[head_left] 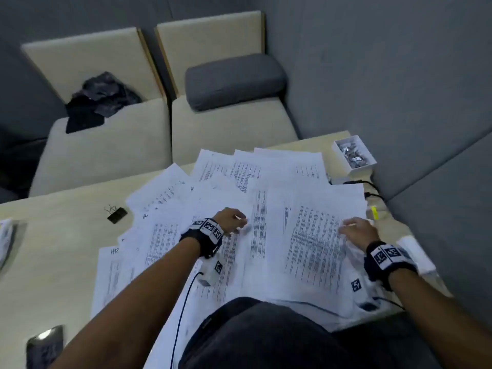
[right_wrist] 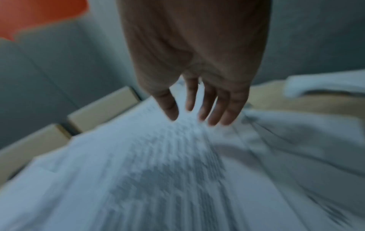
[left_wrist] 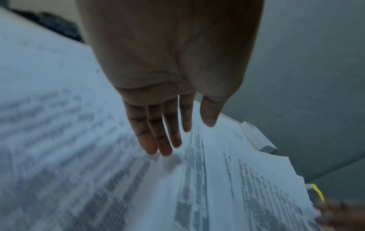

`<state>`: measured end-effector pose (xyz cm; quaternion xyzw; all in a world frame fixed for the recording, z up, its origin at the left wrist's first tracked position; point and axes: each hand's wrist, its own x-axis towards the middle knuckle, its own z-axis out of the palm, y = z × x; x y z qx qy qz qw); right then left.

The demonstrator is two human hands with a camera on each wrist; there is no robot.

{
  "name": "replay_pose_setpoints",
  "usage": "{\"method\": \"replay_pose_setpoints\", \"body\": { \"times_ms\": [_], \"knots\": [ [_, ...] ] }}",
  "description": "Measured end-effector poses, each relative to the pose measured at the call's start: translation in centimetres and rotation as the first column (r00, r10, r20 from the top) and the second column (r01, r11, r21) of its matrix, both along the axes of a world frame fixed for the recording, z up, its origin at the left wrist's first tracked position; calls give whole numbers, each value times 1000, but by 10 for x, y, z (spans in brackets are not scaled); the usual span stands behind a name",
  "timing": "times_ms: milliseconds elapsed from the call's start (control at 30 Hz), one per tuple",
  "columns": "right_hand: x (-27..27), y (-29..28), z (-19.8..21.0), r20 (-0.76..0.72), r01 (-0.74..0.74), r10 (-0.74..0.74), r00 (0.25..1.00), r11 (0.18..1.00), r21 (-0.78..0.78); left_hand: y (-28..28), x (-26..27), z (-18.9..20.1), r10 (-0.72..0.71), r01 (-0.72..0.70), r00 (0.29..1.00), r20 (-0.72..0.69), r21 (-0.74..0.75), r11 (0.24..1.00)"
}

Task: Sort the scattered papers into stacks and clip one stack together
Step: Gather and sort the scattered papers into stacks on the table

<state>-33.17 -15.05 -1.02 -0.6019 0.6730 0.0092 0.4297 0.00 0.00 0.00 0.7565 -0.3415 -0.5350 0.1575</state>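
Several printed white papers [head_left: 269, 209] lie fanned and overlapping across the light wooden table [head_left: 53, 235]. My left hand [head_left: 234, 222] hovers over the middle of the spread, fingers [left_wrist: 156, 137] straight and holding nothing. My right hand [head_left: 356, 233] is over the right side of the papers [right_wrist: 158, 171], fingers [right_wrist: 215, 107] extended and empty. A black binder clip [head_left: 116, 213] lies on bare table left of the papers. Both wrist views are motion-blurred.
A white box of small metal clips [head_left: 354, 155] sits at the far right corner, beside black cables [head_left: 370, 189] and a yellow item [head_left: 374, 212]. A dark phone [head_left: 45, 347] lies near left. Beige seats [head_left: 111, 145] with a grey cushion [head_left: 234, 81] stand beyond.
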Motion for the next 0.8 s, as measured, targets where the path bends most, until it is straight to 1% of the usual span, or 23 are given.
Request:
{"method": "replay_pose_setpoints", "body": {
  "times_ms": [67, 100, 167, 200, 300, 400, 467, 533, 600, 633, 700, 800],
  "knots": [
    [-13, 1, -12, -120, 131, -137, 983, 989, -62, -8, -8, -10, 118, -118, 993, -13, 0, 993],
    [-20, 4, -19, -142, 197, -206, 968, 978, -73, -10, -14, -16, 159, -159, 987, -32, 4, 987],
    [-25, 10, -30, -125, 292, -301, 945, 953, -85, -18, -25, -29, 227, -226, 971, -72, 12, 974],
    [-23, 9, -33, -117, 315, -323, 939, 945, -83, -23, -31, -31, 251, -250, 963, -93, 26, 968],
    [-13, 4, -37, -110, 336, -343, 933, 939, -80, -40, -45, -40, 325, -322, 929, -177, 50, 946],
    [0, 13, -38, -219, 231, -237, 947, 972, -52, -54, -59, -44, 385, -377, 896, -222, 77, 923],
    [10, 19, -42, -224, 156, -175, 959, 983, -97, -59, -67, -44, 414, -398, 872, -260, 116, 910],
    [19, 27, -44, -152, 58, -83, 985, 985, -160, -61, -75, -46, 385, -360, 880, -280, 137, 923],
    [27, 33, -40, -19, 0, -3, 1000, 988, -157, -58, -83, -47, 335, -312, 902, -274, 123, 942],
    [31, 35, -35, 60, 0, 9, 998, 989, -150, -57, -85, -50, 303, -283, 916, -263, 113, 953],
    [38, 35, -26, 182, 37, -15, 983, 992, -120, -54, -91, -55, 236, -223, 947, -217, 81, 971],
    [40, 31, -20, 290, 136, -101, 952, 985, -104, -53, -99, -51, 102, -102, 992, -79, -3, 995]
  ]
}}
